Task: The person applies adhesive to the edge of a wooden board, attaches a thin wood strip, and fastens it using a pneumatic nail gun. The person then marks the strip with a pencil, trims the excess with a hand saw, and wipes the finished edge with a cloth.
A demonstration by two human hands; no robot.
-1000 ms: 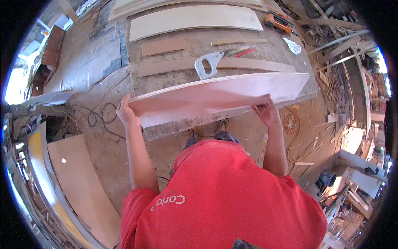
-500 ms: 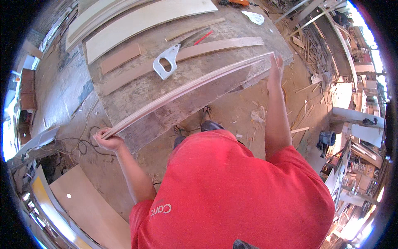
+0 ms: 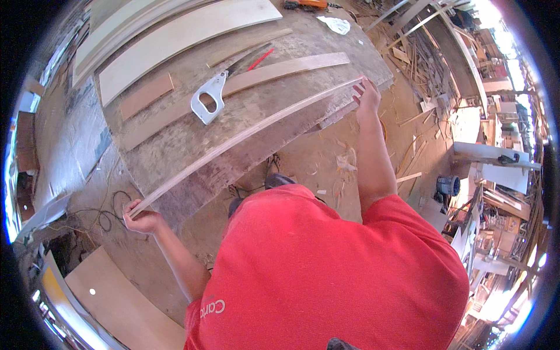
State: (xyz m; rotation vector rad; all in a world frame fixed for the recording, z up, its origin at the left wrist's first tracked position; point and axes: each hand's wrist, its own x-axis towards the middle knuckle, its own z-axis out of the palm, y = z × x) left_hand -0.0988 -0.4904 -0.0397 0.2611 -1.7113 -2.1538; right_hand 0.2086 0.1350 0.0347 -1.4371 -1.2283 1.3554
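Board (image 3: 245, 137) tipped edge-on | left hand (image 3: 143, 220), right hand (image 3: 368, 96) gripping ends

We see the board (image 3: 245, 135) only edge-on, its faces hidden. Our left hand (image 3: 142, 220) curls so its fingers (image 3: 135, 205) mostly hide behind the board's end. The orange tool (image 3: 306, 4) is cut off by the top edge.

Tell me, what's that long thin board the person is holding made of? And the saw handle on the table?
The long board looks like thin plywood or sheet wood: pale, bare, seen edge-on. The saw handle looks like white plastic or painted metal, smooth with a cut-out grip; which is unclear.
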